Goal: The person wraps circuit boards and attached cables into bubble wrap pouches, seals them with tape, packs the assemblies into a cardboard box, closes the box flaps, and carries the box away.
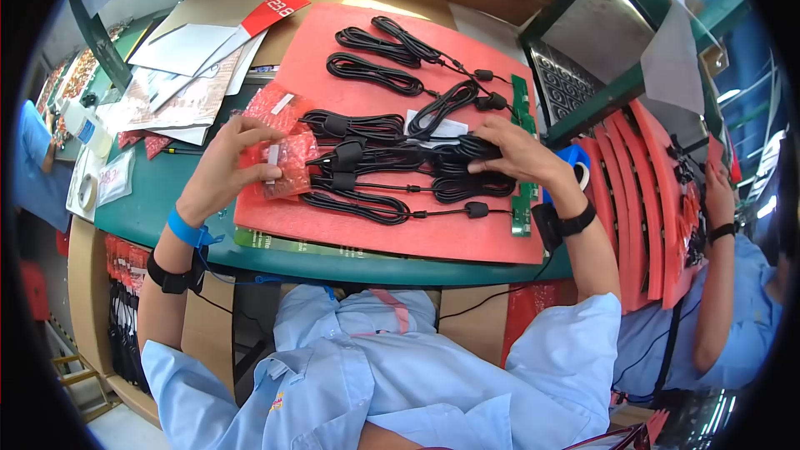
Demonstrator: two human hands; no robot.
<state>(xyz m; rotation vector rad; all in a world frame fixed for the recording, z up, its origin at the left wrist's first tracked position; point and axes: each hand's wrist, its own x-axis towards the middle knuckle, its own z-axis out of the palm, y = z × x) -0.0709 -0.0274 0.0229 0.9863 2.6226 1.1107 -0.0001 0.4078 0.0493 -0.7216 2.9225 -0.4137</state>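
Note:
My left hand (240, 158) pinches a red bubble-wrap pouch (292, 168) with a white label, at the left edge of the pink foam sheet (358, 237). Another pouch (271, 108) lies just behind it. Black cables with ferrite blocks (340, 157) run from the pouches to the right. My right hand (521, 152) has its fingers closed round a coiled black cable (475, 150). Further coiled cables (375, 75) lie at the back of the foam, and one coil (358, 207) lies at the front. A green circuit board strip (522, 217) stands along the foam's right edge, partly behind my right hand.
Papers and cardboard (187, 50) are piled at the back left of the green table (142, 221). A tape roll (87, 192) lies at left. Red foam sheets (637, 208) stand upright at right, beside a co-worker's arm (718, 283). A box of bagged cables (125, 308) is below left.

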